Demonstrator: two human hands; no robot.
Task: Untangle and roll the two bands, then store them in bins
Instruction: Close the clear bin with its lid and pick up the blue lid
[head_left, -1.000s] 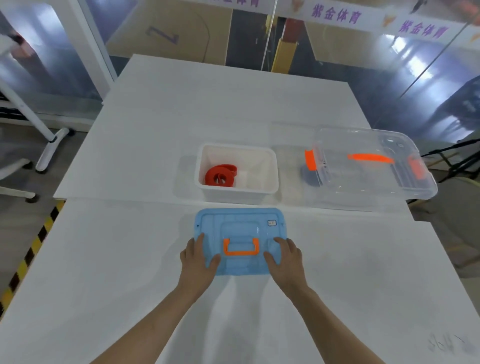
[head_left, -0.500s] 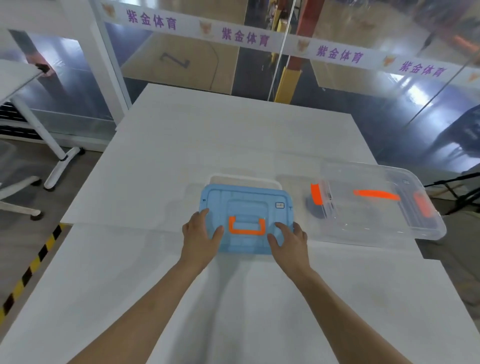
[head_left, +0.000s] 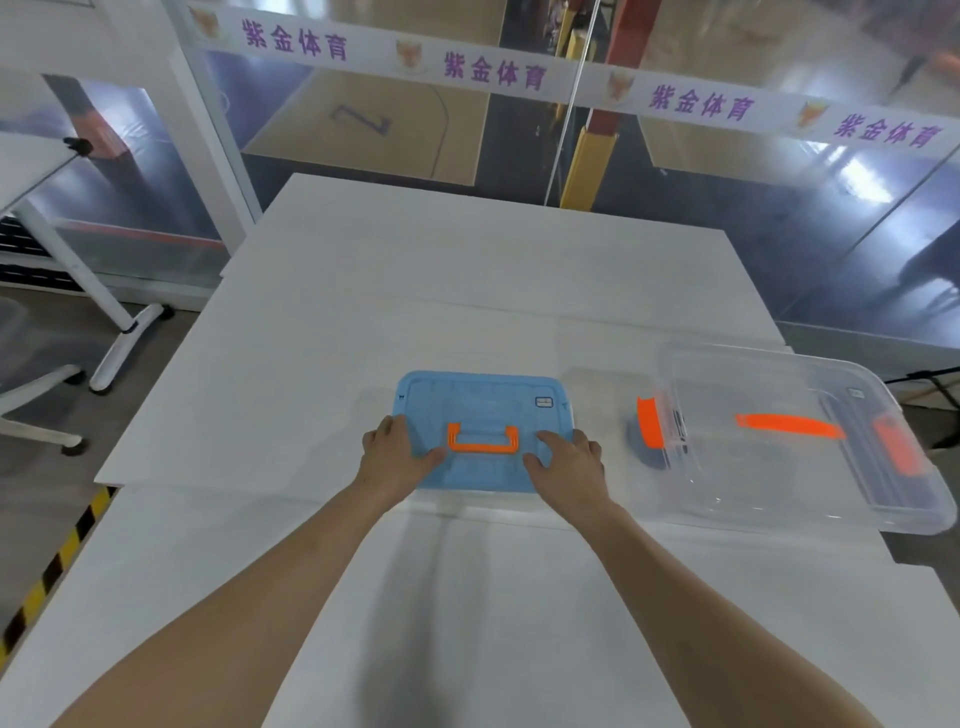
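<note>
While left hand (head_left: 397, 457) and right hand (head_left: 569, 462) press on lid (head_left: 483, 395), small bin is getting closed. By the look of it, this is a late step of the task.
Both hands lie with fingers fairly flat on the near half of the lid, thumbs turned in toward the handle (head_left: 483, 440), curled round nothing. To do it well, push straight down at both ends evenly, check all corners seat before letting go, and don't slide it sideways. The lid's long axis runs left-right across the table (head_left: 467, 291), handle parallel to it. The small bin is hidden under it, so no band shows there; likely one is inside. Well apart to the right, clear bin (head_left: 779, 499) is lidded, its long axis roughly left-right, swung toward near right. The dark shape at its left end may be a band, cannot tell.
</note>
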